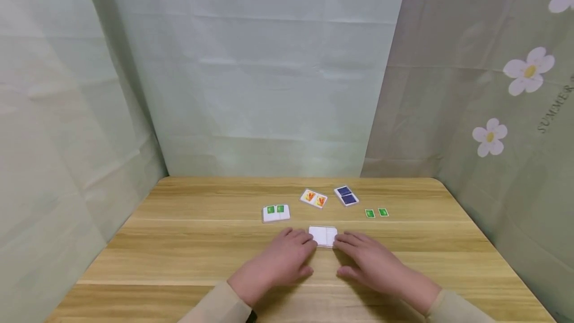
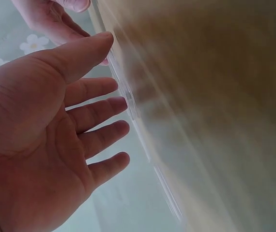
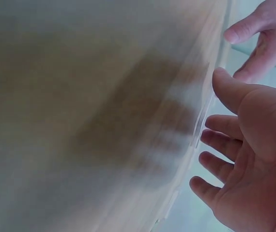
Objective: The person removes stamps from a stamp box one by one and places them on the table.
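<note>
A white card or small stack of cards (image 1: 323, 236) lies flat on the wooden table between the two hands. At its left edge are the fingertips of the left hand (image 1: 288, 257), and at its right edge those of the right hand (image 1: 373, 262). Seen in the wrist views, the left fingers (image 2: 99, 113) and right fingers (image 3: 220, 142) are spread and gently bent, thumbs apart from them. Both hands rest low by the tabletop. Whether the fingertips press on the card edges is hard to tell.
Behind the left hand lies a white card pile (image 1: 276, 216) with two green squares on it. Farther back are a card with two orange pictures (image 1: 314, 198) and a dark blue card pile (image 1: 346, 196). Two small green pieces (image 1: 369, 213) lie right. Curtains enclose the table.
</note>
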A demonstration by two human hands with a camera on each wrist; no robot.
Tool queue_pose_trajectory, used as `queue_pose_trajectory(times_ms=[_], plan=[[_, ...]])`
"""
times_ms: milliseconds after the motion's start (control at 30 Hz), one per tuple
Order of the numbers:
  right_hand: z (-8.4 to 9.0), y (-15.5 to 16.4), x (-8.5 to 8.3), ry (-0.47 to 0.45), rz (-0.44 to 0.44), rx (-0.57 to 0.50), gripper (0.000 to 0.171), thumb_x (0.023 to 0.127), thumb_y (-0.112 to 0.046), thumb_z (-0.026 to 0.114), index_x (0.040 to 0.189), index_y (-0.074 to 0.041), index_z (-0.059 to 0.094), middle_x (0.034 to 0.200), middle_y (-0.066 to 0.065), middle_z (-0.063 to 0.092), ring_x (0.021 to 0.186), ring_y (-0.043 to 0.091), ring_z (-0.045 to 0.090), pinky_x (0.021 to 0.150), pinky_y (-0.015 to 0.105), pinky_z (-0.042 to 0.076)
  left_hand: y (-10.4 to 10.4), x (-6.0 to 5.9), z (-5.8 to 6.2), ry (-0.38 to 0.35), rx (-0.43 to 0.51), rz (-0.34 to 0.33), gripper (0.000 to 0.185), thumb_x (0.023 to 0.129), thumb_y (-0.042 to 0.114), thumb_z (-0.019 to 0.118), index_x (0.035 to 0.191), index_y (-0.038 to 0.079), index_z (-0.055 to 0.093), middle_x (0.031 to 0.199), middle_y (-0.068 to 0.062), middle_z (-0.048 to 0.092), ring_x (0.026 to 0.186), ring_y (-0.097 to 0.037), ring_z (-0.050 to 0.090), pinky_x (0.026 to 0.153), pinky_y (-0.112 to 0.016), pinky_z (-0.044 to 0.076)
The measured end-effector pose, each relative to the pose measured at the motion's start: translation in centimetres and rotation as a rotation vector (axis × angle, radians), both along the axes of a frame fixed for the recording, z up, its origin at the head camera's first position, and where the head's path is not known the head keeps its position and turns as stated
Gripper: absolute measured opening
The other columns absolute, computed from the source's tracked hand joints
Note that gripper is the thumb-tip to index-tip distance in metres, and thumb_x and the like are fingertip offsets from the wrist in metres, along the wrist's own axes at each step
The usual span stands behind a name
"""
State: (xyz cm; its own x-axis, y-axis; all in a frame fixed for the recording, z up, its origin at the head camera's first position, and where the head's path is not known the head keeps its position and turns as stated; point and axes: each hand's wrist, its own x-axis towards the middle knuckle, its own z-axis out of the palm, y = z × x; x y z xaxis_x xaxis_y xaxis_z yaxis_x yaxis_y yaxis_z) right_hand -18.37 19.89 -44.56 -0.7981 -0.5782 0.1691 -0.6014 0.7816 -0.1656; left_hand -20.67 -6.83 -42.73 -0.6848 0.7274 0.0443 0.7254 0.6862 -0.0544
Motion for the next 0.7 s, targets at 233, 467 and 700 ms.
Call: queue_pose_trajectory(times_ms=[233, 467, 700], plan=[[0.3, -1.1, -2.1, 0.008, 0.024, -0.009, 0.062, 0.102, -0.040, 0.081, 0.147, 0.000, 0.067, 0.152, 0.017, 0.065, 0.143, 0.042, 0.057, 0.117, 0.062, 0.046, -0.6, -1.9, -0.3, -0.017, 0.031, 0.037, 0.054, 0.100, 0.042, 0.083, 0.144, 0.013, 0.069, 0.151, -0.006, 0.066, 0.147, -0.029, 0.054, 0.125, -0.056, 0.039], [0.5, -2.2, -4.4, -0.023, 0.016, -0.014, 0.061, 0.102, -0.036, 0.082, 0.147, 0.002, 0.067, 0.152, 0.020, 0.064, 0.144, 0.044, 0.056, 0.120, 0.061, 0.043, -1.0, -3.8, -0.4, -0.016, 0.051, 0.077, 0.055, 0.100, 0.041, 0.083, 0.144, 0.010, 0.069, 0.149, -0.008, 0.067, 0.146, -0.029, 0.055, 0.124, -0.057, 0.039], [0.4, -3.1, -6.4, 0.004, 0.017, -0.006, 0.058, 0.101, -0.034, 0.083, 0.142, 0.004, 0.068, 0.147, 0.022, 0.066, 0.139, 0.044, 0.059, 0.118, 0.060, 0.045, -0.9, -5.7, -0.4, -0.037, 0.054, 0.108, 0.055, 0.102, 0.041, 0.081, 0.144, 0.008, 0.068, 0.148, -0.009, 0.067, 0.145, -0.029, 0.056, 0.125, -0.058, 0.038]])
